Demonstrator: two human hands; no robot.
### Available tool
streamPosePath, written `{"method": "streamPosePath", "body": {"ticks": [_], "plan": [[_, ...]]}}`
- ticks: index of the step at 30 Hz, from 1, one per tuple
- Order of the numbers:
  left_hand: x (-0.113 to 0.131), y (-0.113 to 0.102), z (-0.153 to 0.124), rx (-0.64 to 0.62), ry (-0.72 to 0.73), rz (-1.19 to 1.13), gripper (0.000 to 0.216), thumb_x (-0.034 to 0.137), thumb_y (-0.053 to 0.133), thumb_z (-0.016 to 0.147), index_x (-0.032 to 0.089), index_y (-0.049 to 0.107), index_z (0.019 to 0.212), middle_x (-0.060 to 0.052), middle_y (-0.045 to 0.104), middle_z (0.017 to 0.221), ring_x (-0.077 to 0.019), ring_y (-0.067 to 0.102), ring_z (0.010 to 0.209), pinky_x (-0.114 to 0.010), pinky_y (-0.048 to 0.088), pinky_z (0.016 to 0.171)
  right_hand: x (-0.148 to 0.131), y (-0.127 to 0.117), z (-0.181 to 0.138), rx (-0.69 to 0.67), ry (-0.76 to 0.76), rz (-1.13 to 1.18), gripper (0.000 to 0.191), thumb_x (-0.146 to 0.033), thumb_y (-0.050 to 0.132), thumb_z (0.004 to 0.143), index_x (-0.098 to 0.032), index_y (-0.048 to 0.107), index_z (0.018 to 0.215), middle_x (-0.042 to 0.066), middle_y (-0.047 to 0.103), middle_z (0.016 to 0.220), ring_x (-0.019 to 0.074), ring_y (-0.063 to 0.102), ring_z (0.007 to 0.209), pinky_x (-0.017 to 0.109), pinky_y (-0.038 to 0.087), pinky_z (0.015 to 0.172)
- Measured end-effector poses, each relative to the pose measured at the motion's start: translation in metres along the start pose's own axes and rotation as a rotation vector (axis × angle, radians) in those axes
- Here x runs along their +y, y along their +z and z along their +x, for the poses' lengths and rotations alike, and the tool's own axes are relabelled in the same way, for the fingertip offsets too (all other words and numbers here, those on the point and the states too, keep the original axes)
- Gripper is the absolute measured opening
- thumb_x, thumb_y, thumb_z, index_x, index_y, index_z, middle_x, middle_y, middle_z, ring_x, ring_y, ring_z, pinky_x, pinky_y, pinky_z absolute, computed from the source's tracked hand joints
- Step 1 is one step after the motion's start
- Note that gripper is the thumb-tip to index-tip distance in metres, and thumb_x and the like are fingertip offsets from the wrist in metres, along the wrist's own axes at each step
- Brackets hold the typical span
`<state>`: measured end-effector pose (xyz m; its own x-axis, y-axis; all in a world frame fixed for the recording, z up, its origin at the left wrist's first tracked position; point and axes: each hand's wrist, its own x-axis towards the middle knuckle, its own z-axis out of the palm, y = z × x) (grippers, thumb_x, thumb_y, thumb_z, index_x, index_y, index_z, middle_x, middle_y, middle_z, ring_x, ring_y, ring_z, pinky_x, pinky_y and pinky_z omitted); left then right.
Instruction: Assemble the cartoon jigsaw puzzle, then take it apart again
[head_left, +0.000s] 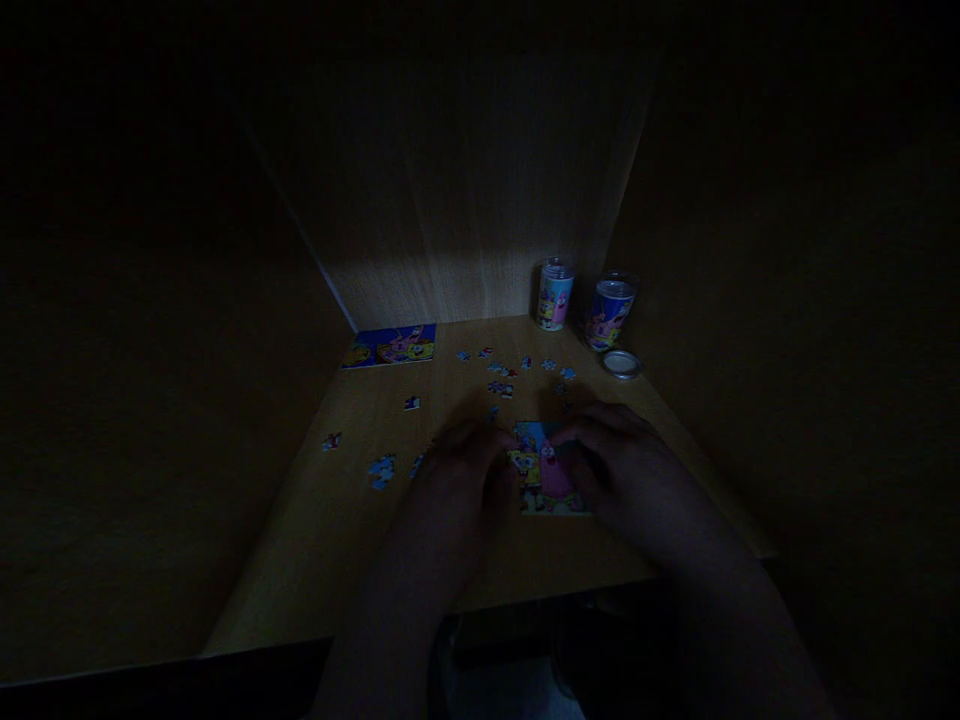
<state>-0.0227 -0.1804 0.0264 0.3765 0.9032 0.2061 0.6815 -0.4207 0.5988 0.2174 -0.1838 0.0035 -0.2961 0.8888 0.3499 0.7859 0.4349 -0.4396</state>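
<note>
A small partly assembled jigsaw puzzle (555, 482), showing a yellow square cartoon figure and a pink one under a blue sky, lies flat near the table's front edge. My left hand (463, 468) is curled at its left side, index fingertip on the edge. My right hand (619, 462) covers the right side, with its fingers bent and its index fingertip on the upper part. Both hands appear closed on the puzzle's sides. Darkness hides the thumbs and any single piece between the fingers. Loose jigsaw pieces (382, 470) lie left of my left hand.
More loose pieces (501, 389) are scattered beyond the hands. A finished blue-purple puzzle (405, 345) lies at the back left. Two printed cans (553, 298) with clear tops stand at the back right, near a round metal lid (622, 364). Wooden panels (465, 220) enclose the dim tabletop.
</note>
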Motion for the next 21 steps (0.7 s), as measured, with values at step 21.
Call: {"method": "streamPosePath", "body": {"ticks": [21], "plan": [[-0.008, -0.024, -0.005, 0.183, -0.085, 0.101, 0.021, 0.018, 0.055, 0.107, 0.025, 0.075, 0.111, -0.007, 0.078, 0.117, -0.0282, 0.075, 0.111, -0.044, 0.06, 0.098, 0.003, 0.002, 0.0, 0.02, -0.002, 0.033, 0.024, -0.016, 0.062, 0.103, -0.029, 0.078, 0.115, 0.006, 0.078, 0.124, 0.0298, 0.07, 0.118, 0.054, 0.056, 0.107]]}}
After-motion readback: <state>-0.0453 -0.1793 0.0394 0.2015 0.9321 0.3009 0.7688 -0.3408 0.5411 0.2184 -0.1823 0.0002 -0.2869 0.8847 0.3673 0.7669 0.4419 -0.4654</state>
